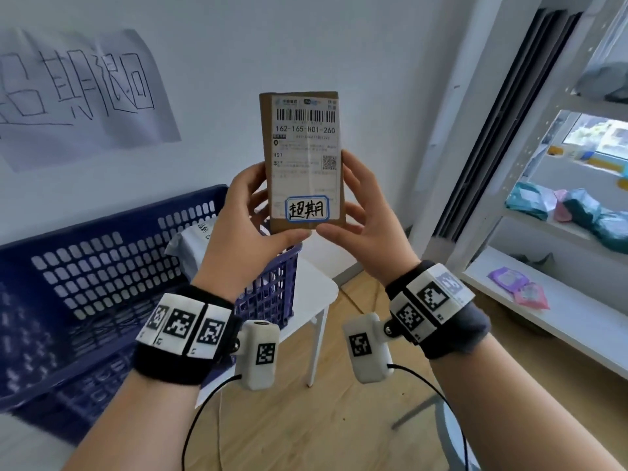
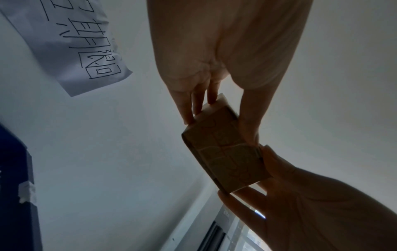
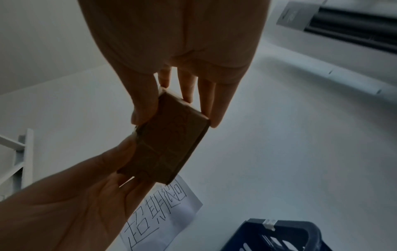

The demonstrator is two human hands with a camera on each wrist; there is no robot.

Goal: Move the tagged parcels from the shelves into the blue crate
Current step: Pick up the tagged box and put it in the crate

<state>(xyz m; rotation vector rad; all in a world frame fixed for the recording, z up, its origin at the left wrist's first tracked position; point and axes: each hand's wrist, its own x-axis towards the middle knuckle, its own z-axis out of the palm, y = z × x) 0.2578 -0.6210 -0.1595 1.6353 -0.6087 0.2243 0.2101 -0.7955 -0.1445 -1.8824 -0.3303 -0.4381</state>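
A small brown cardboard parcel (image 1: 302,158) is held upright in front of me, its shipping label and a blue-bordered handwritten tag (image 1: 307,209) facing me. My left hand (image 1: 244,212) grips its lower left edge between thumb and fingers, and my right hand (image 1: 363,212) grips the lower right edge the same way. The blue crate (image 1: 102,266) stands below and to the left. In the left wrist view the parcel (image 2: 223,152) sits between my left hand (image 2: 214,95) and right hand (image 2: 300,195). The right wrist view shows the parcel (image 3: 169,144) from underneath.
A grey bagged parcel (image 1: 193,243) lies in the crate, which rests on a white table (image 1: 316,294). White shelves (image 1: 543,300) on the right hold teal and pink bags (image 1: 571,209). A handwritten paper sign (image 1: 85,90) hangs on the wall. Below is wooden floor.
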